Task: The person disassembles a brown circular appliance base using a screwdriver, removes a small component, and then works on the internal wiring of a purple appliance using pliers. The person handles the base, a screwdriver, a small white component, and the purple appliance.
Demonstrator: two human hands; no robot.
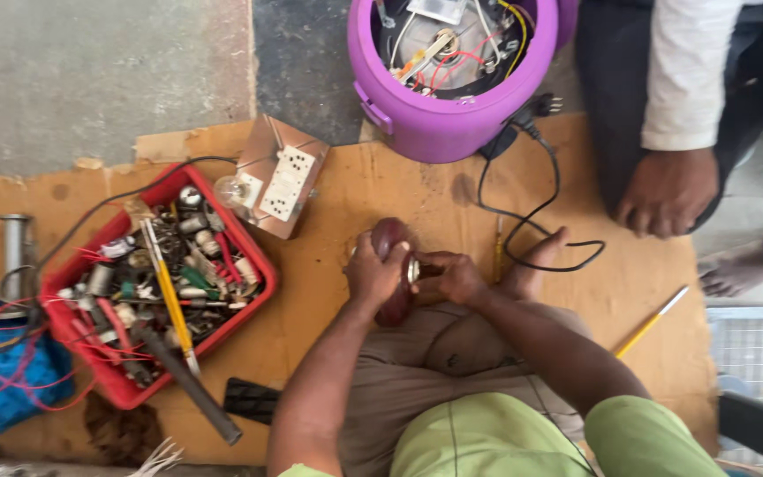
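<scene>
My left hand (374, 269) grips a dark maroon rounded part (388, 240) over my lap, above the cardboard. My right hand (452, 276) pinches a small round metal piece (413, 269) at the side of that maroon part. The two hands touch each other around it. Just beyond them stands a purple round appliance (434, 115), upside down and opened, with wires and a metal plate showing inside. Its black cord (532, 212) loops across the cardboard near my right hand.
A red tray (253, 252) of screws, tools and parts lies to the left, next to a wooden socket board with a bulb (277, 181). Yellow screwdrivers (651, 322) lie on the cardboard. Another person's hand (668, 190) rests at the right. Blue cloth lies far left.
</scene>
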